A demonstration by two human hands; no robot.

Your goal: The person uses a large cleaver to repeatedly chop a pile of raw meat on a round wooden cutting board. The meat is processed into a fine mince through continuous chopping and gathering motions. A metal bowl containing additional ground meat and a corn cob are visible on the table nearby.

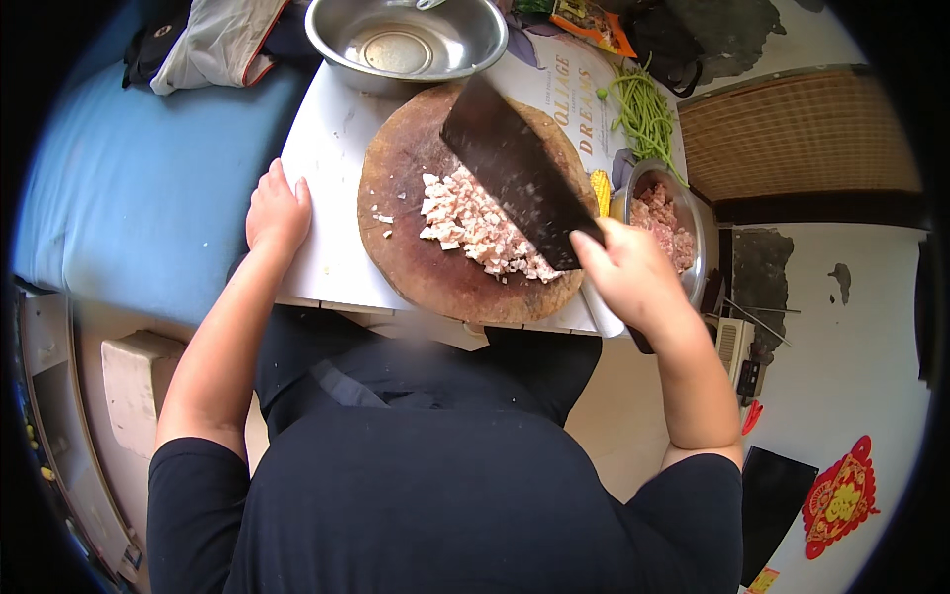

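My right hand [638,272] is closed around the handle of a dark, broad-bladed cleaver [520,173]. Its blade slants above a round wooden chopping board [396,238], slightly blurred. Under and beside the blade lies a heap of pale pink diced meat [470,223], with a few loose bits to its left. The blade covers part of the heap and board. At the table's left edge, my left hand [278,210] is curled, thumb on the top side and fingers along the outer side; it touches neither board nor meat.
Behind the board stands a steel basin [401,45]. To the right are a bowl of minced meat [665,218], a corn cob [601,191] and green beans [645,114]. A dark handle [639,341] pokes out below my right wrist. Blue cushioned seating [148,188] borders the left.
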